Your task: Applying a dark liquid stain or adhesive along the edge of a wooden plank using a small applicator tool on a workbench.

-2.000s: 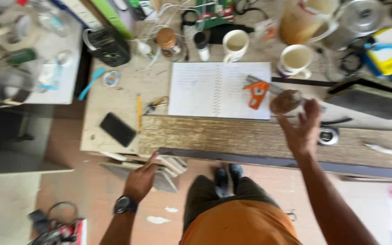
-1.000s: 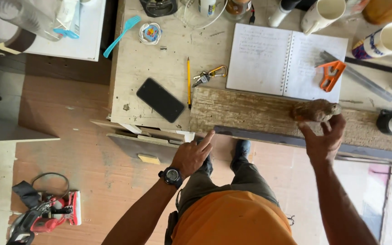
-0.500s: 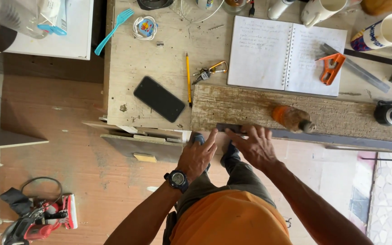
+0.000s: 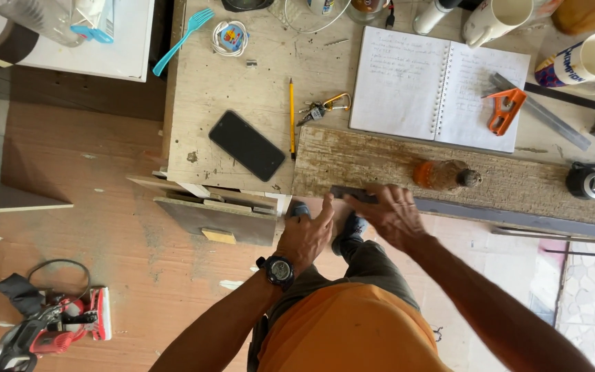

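Observation:
A long weathered wooden plank (image 4: 373,162) with a dark front edge (image 4: 518,222) lies across the near side of the workbench. My right hand (image 4: 392,212) rests on that dark edge near the plank's left end, fingers spread over it. Just left of it is my left hand (image 4: 309,231), a watch on its wrist, with its fingertips touching the plank's left corner from below. A dusty brown bottle (image 4: 442,174) lies on its side on the plank, right of my right hand, and neither hand touches it.
On the bench lie a black phone (image 4: 246,145), a pencil (image 4: 291,117), keys (image 4: 321,109), an open spiral notebook (image 4: 439,86), an orange-handled square (image 4: 504,110), mugs (image 4: 583,58) and a tape measure (image 4: 589,182). Board offcuts (image 4: 215,217) jut out below the bench. A red saw (image 4: 49,324) sits on the floor.
My right hand set the bottle down on the plank and moved left to the front edge. My left hand rose to the plank's left corner. Little has shifted in the last half second.

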